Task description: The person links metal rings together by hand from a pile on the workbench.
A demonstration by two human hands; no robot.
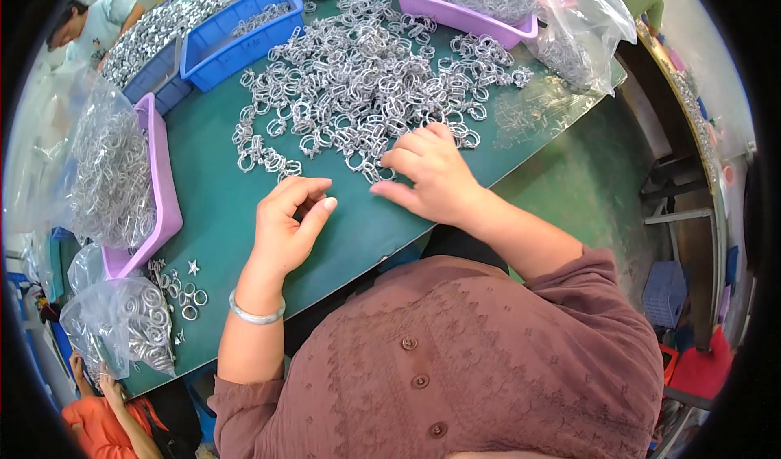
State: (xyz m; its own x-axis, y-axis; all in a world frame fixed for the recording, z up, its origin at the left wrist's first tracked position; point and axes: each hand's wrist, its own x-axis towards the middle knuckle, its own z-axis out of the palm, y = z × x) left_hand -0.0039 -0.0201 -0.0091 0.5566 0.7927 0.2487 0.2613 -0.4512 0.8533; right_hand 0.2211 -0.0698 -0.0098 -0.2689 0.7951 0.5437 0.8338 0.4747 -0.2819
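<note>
A large heap of silver metal rings, looking like key-ring or clasp parts, lies on the green table before me. My right hand rests at the heap's near edge, its fingers bent over the rings and its thumb stretched apart; no ring is visibly gripped. My left hand hovers nearer to me, left of the right one, by a small cluster of rings at the heap's left tip. Its fingers are loosely curled, thumb apart from the index finger, with nothing visible between them. The inside of its palm is partly hidden.
A blue bin and a purple tray stand behind the heap. At left, another purple tray holds a clear bag of metal parts. Loose rings and a bag of spiral pieces lie nearby. Other people work around the table.
</note>
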